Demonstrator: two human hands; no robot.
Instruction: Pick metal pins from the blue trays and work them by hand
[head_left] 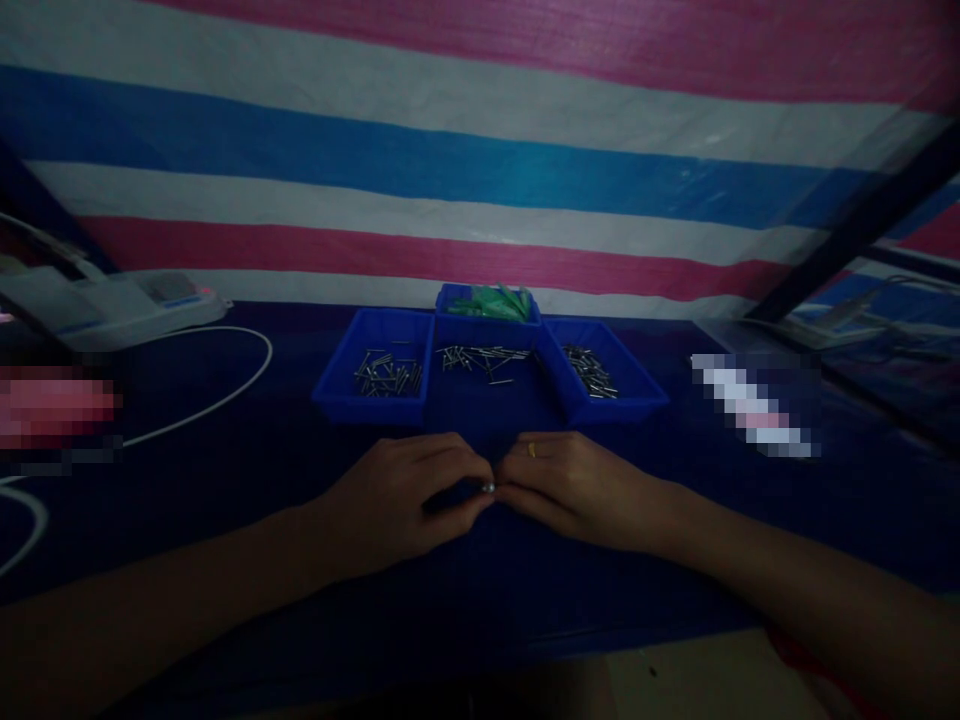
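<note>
Between the fingertips of both hands a small shiny metal piece (489,487) shows, only its silvery end visible. My left hand (412,495) pinches it between thumb and fingers from the left. My right hand (574,485), with a ring on one finger, is closed in a pinch at the same spot, its fingertips touching the left ones. Beyond the hands, loose thin metal pins (487,356) lie on the dark blue table (495,590). A left blue bin (373,405) and a right blue bin (611,408) hold many similar-looking metal pins.
A rear blue bin (487,325) holds green plastic packets (499,302). At the left are a white power strip (150,315), a white cable (266,350) and a blurred red object (52,405). A blurred pale object (750,405) lies right. Striped sheeting (480,170) hangs behind.
</note>
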